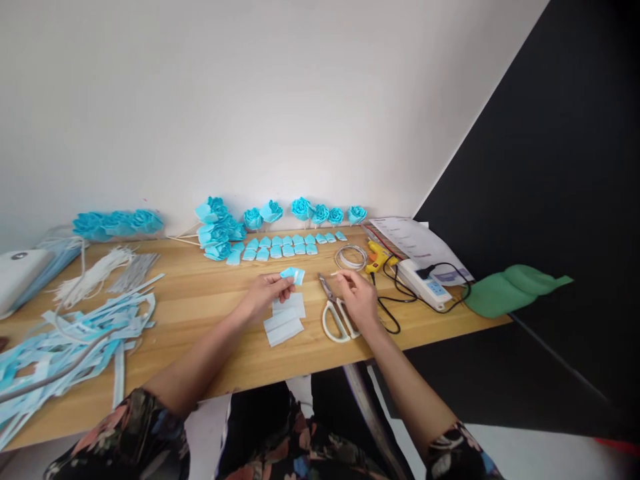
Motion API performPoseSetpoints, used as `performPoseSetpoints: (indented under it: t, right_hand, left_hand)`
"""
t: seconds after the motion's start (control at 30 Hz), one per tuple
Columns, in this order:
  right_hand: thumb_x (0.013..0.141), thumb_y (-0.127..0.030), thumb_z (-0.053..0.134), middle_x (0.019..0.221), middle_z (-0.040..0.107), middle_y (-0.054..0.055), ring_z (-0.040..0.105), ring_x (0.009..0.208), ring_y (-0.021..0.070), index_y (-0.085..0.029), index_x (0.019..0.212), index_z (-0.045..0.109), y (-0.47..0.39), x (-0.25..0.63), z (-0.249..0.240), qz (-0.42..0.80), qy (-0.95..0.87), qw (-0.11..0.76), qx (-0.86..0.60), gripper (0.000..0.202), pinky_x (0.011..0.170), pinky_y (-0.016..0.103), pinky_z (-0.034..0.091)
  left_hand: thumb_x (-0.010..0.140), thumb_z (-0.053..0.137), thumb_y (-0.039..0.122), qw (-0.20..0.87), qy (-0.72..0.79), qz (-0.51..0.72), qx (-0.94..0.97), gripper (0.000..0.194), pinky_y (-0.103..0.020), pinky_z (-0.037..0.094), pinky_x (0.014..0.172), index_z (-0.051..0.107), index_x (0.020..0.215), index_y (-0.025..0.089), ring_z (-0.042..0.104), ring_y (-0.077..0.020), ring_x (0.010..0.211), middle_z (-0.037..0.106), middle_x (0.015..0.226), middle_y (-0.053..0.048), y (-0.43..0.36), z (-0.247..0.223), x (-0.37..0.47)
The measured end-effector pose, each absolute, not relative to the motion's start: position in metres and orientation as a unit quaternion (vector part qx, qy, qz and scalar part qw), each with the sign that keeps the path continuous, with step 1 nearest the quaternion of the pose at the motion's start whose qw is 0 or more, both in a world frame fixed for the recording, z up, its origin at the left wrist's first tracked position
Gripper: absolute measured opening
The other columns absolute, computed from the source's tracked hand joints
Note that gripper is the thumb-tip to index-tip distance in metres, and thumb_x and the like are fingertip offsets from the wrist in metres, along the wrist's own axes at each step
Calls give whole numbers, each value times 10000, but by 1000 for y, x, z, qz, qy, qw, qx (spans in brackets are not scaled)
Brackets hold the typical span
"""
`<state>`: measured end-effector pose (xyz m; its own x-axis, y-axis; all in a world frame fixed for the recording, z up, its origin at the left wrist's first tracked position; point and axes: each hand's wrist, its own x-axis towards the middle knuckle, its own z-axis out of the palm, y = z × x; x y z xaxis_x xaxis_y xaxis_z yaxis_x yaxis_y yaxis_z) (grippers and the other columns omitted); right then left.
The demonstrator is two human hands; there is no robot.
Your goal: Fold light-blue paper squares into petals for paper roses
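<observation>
Near the centre of the frame, the left hand (pixel 267 292) pinches a light-blue fabric piece (pixel 299 275) with a white patch on it, thumb and fingers closed on its left edge, so that the piece juts rightward, its longer axis seeming to run side to side. Just right of centre, the right hand (pixel 359 299) has its fingertips drawn together on a thin pale sliver (pixel 337 273) that pokes out leftward, close to level; what it is cannot be told. The blue piece therefore lies to the left of the right hand, at about the same height in the frame, with a gap between piece and sliver; the left hand is the nearer, already gripping it. Low in that gap, white-handled scissors (pixel 329 291) lie aslant, tips toward the upper left and loops toward the bottom, one loop partly behind the right wrist. Below the left hand lie pale fabric squares (pixel 284 327). As for writing, the printed sheet (pixel 417 241) at right of centre carries lines too small to read; the label on the white power strip (pixel 425 285) and the dark mark on the white device (pixel 20 280) at the left edge are likewise illegible.
</observation>
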<state>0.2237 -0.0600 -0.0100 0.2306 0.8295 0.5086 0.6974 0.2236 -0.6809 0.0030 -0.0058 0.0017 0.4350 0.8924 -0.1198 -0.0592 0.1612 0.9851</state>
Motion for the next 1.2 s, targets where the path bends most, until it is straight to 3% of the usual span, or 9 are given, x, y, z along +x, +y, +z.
performPoseSetpoints:
  t: [0.13,0.33,1.2]
  right_hand:
    - [880,-216,520,880,696,51,629,828,190,-241,947,676,-75,203,8,-29,-680,521,-516,172,769,334,493]
    - [848,-153,550,857,674,65,607,814,201,-267,1027,682,-82,186,10,-139,-717,501,-464,250,732,349,490]
    - [867,-143,518,864,669,71,564,840,205,-223,1018,678,-84,182,3,-179,-762,393,-483,234,750,341,453]
  left_hand:
    - [690,702,418,697,371,340,510,321,-240,349,531,620,631,113,472,-85,508,581,585,-19,-14,14,5]
    - [707,678,385,706,372,303,521,295,-242,317,501,620,608,113,447,-80,468,545,516,-7,-24,21,7]
    - [730,671,406,725,324,313,521,331,-237,334,493,587,588,119,458,-71,459,576,573,-11,-29,16,9]
